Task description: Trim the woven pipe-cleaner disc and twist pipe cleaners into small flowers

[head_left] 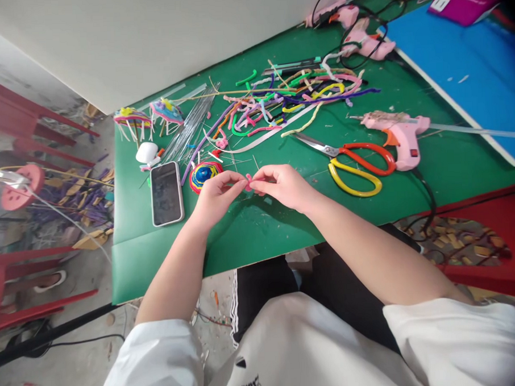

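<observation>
Between my two hands is a small pink piece of pipe cleaner [249, 182], bent into a little shape, its exact form partly covered by fingers. My left hand [220, 196] pinches it from the left with thumb and forefinger. From the right, my right hand [281, 185] pinches it too, fingertips almost meeting the left ones. Just behind my left hand lies a round disc [204, 175] in coloured rings of blue, yellow and red. Scissors [339, 155] with one red and one yellow handle lie partly open to the right of my right hand.
A phone [167, 194] and a white earbud case [146, 153] lie left. Behind are thin wires [190, 125], a heap of coloured pipe cleaners [274, 104] and two decorated tasselled pieces [166, 111]. A pink glue gun [402, 138] lies right, before a blue board [461, 64].
</observation>
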Demonstrator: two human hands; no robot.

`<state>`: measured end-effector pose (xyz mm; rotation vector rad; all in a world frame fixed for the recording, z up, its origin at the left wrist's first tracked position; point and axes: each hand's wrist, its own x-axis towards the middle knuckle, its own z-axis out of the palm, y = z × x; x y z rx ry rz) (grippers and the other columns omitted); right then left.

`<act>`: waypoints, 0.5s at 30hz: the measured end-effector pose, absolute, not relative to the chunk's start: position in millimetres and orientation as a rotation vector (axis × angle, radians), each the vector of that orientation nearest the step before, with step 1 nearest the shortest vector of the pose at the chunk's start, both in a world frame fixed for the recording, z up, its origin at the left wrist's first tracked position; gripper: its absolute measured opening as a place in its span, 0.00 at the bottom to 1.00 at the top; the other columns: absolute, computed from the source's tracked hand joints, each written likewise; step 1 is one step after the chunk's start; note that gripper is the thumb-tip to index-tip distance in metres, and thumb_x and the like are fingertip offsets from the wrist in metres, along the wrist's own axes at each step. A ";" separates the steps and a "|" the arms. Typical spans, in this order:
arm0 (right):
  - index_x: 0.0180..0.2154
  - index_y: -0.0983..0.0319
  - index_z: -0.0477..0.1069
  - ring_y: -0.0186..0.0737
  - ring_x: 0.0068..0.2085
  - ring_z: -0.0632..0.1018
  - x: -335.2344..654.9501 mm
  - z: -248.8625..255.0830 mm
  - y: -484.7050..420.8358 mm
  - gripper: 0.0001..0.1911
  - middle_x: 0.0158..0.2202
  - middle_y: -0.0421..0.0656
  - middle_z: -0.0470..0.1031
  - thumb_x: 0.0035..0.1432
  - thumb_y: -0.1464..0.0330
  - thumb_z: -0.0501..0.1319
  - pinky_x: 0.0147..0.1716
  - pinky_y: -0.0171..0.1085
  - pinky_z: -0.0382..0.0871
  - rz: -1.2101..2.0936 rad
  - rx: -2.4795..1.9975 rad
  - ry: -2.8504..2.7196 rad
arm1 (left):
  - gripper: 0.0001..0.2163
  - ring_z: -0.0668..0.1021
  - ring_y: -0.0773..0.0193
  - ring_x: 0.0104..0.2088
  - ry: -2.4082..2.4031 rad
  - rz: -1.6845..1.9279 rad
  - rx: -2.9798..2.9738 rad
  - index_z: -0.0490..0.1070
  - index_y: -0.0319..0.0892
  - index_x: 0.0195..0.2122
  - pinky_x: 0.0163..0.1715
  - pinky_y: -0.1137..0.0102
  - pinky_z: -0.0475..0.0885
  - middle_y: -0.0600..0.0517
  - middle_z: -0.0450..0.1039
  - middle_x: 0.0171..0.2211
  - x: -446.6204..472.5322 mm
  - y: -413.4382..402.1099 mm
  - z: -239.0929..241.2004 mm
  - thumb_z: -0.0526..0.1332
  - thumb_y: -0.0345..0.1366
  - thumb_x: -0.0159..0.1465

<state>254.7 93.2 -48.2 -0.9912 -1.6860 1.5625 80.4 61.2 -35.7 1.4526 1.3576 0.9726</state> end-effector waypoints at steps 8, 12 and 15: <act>0.28 0.63 0.70 0.35 0.31 0.71 248.1 -51.9 82.1 0.08 0.28 0.42 0.73 0.57 0.68 0.57 0.33 0.36 0.62 0.834 -1.061 -1.977 | 0.06 0.75 0.68 0.29 1.480 1.026 1.490 0.69 0.40 0.27 0.31 0.73 0.69 0.53 0.74 0.26 88.9 59.4 -41.1 0.61 0.37 0.58; 0.28 0.63 0.69 0.37 0.33 0.71 245.0 -55.3 79.2 0.09 0.28 0.43 0.73 0.59 0.69 0.55 0.34 0.37 0.62 0.656 -1.076 -2.017 | 0.07 0.73 0.71 0.26 1.493 1.108 1.391 0.69 0.40 0.26 0.27 0.75 0.67 0.55 0.72 0.24 92.0 60.3 -48.9 0.62 0.37 0.57; 0.29 0.63 0.70 0.34 0.29 0.71 244.6 -54.4 81.7 0.08 0.27 0.41 0.74 0.57 0.66 0.57 0.30 0.35 0.63 0.928 -1.105 -1.871 | 0.07 0.74 0.71 0.28 1.419 1.160 1.324 0.70 0.40 0.28 0.31 0.74 0.70 0.55 0.72 0.26 94.9 60.6 -50.0 0.62 0.39 0.58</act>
